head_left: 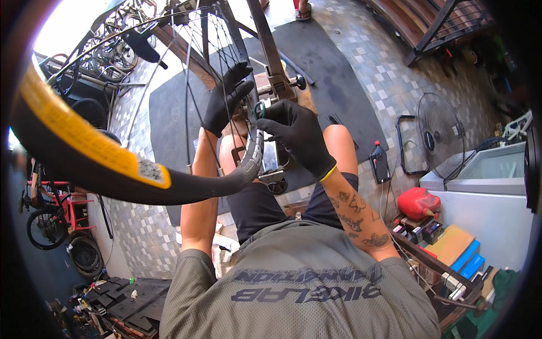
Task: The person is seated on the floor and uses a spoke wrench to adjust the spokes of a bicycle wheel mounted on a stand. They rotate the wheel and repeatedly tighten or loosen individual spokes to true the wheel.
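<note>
A bicycle wheel with a black rim [192, 188] and a yellow label [93, 135] sweeps across the left and stands upright in a truing stand [275, 73]. My right hand [296, 135], in a black glove, pinches a small green ring-shaped spoke wrench [259, 109] at the spokes beside the rim. Also gloved in black, my left hand [224, 104] reaches in among the spokes from the left. Its fingers are stretched out and apart, with the spokes crossing in front of them. The stand's base lies between my knees, partly hidden by the rim and my right hand.
A dark mat [344, 96] covers the tiled floor. To the right are a standing fan [440, 135], a phone [380, 164], a red fuel can [418, 203] and a white chest freezer [480, 198]. Several bicycles [116, 48] stand at the far left. Behind the mat is a bench [412, 28].
</note>
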Tool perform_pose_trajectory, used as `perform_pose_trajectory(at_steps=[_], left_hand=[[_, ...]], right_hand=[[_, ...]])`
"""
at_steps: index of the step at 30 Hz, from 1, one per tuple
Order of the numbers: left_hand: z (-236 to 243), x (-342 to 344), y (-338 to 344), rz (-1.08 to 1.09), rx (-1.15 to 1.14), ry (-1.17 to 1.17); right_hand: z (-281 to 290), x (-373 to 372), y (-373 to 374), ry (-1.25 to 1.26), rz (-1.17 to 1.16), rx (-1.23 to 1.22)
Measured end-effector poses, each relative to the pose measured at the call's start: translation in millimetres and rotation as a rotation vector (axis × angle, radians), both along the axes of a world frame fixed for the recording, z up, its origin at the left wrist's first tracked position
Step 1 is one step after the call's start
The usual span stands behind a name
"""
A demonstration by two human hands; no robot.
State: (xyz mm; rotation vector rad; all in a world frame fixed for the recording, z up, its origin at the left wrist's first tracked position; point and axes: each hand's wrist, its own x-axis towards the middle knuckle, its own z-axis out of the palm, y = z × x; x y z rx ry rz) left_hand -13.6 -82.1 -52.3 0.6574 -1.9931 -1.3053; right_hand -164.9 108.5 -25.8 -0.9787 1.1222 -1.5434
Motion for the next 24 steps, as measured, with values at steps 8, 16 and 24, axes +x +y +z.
perform_pose_trajectory(at_steps=[8, 16, 24], left_hand=[[-12.4, 0.9, -8.8, -0.013, 0.012, -0.014], [-12.5, -2.5, -8.2, -0.004, 0.01, 0.016], [-19.8, 15.0, 33.6, 0.541, -0.1, -0.063]], right_hand=[[3.3, 8.9, 6.4, 0.14, 0.005, 0.01], [11.9, 15.2, 6.8, 0.323, -0.081, 0.017], [15.9, 19.4, 1.9, 0.656, -0.243, -0.299]])
